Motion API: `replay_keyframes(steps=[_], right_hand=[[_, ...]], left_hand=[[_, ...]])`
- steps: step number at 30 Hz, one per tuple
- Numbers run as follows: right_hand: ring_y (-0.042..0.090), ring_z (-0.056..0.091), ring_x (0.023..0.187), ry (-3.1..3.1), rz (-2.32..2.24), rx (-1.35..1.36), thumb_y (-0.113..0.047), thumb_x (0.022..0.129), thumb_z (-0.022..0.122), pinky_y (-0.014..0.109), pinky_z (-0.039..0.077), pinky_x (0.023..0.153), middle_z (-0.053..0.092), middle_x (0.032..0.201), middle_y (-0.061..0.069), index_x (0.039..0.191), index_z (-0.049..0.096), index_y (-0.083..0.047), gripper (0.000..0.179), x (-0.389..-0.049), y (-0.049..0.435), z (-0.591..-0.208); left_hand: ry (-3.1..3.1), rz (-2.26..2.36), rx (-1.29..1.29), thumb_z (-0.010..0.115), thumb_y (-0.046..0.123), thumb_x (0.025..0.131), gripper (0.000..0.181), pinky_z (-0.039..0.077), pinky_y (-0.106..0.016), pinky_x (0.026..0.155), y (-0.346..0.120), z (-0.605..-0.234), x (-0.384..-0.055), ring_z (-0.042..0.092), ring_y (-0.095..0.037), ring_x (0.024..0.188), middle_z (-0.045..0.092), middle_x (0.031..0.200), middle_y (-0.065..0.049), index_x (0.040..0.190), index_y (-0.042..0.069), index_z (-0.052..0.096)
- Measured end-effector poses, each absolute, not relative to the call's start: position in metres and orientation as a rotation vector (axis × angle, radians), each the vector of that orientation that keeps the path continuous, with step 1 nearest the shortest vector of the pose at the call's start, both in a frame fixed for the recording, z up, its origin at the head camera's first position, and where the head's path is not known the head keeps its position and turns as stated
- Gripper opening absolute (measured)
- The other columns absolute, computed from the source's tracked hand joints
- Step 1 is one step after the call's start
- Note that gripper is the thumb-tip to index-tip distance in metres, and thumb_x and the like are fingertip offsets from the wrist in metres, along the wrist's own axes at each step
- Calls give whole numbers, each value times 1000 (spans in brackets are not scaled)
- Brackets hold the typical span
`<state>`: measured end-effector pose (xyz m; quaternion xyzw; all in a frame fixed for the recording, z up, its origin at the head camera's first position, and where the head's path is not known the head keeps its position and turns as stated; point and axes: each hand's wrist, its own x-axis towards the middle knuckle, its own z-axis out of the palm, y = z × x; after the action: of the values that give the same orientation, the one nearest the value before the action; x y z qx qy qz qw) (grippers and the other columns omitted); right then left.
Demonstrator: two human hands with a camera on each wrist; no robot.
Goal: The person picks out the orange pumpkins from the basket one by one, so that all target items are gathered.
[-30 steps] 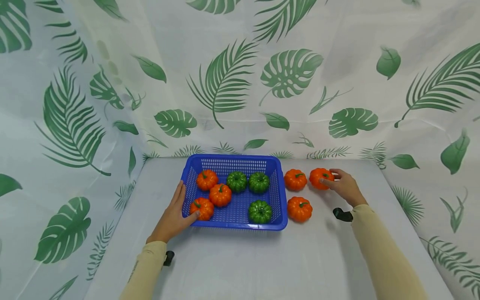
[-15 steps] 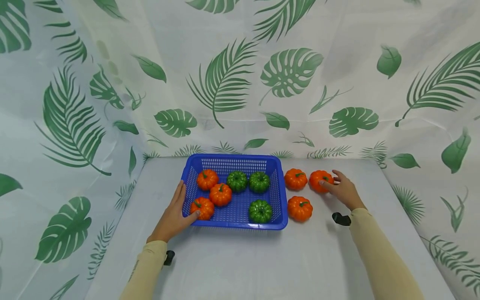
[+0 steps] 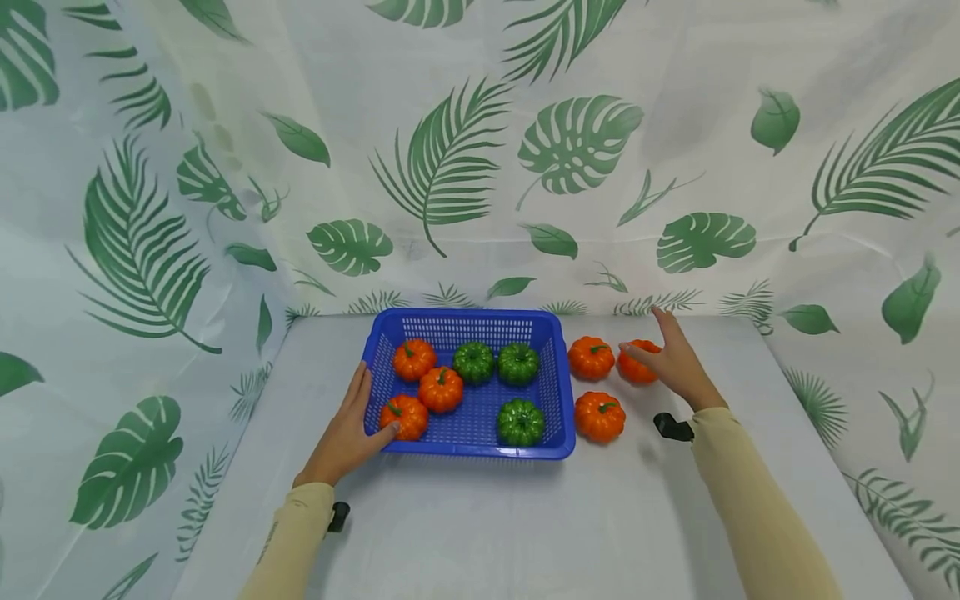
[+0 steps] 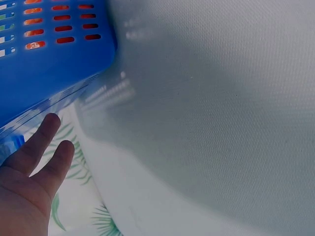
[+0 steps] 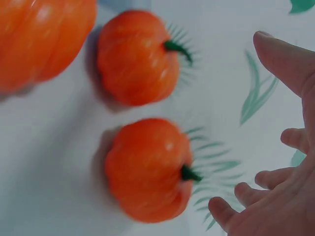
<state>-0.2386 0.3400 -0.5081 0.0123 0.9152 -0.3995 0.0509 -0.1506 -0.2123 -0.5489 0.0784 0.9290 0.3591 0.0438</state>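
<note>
In the head view a blue plastic basket [image 3: 480, 452] holds several small orange pumpkins [image 3: 441, 390] and three green pumpkins [image 3: 521, 422]. My left hand [image 3: 341, 437] rests against the basket's left side, fingers straight along the outside and thumb over the front rim. The left wrist view shows two fingers [image 4: 59, 164] extended beside the basket wall [image 4: 59, 73]. To the right, my right hand [image 3: 678, 367] is spread over an orange pumpkin [image 3: 637, 367] and partly hides it. In the right wrist view that pumpkin [image 5: 150, 172] lies apart from the hand [image 5: 280, 196], which holds nothing.
Two more orange pumpkins stand beside the basket's right wall, one behind [image 3: 591, 358] and one in front [image 3: 600, 417]. The white table [image 3: 487, 533] meets a leaf-patterned sheet [image 3: 465, 250] at the back and sides.
My right hand's fingers have come off the far-right pumpkin and spread wider, and the hand has shifted slightly left and away from me. That pumpkin stays on the table. The left hand has not moved.
</note>
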Motion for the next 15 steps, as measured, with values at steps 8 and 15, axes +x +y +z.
replay_keyframes(steps=[8,15], right_hand=[[54,6,159,2819,-1219,-128,-49,100,73,79,20,117,-7,177,23,174,4,-13,108,-239,308,-482],[52,36,151,2742,-1292,-369,-33,100,76,71,37,115,10,178,18,174,13,-19,98,-238,273,-465]], left_hand=[[2850,1108,244,73,47,97,109,24,-63,123,-213,-549,-150,17,-43,161,-6,180,-4,173,7,6],[2846,1098,239,73,48,97,109,24,-62,123,-213,-549,-150,17,-42,161,-6,180,-3,173,8,5]])
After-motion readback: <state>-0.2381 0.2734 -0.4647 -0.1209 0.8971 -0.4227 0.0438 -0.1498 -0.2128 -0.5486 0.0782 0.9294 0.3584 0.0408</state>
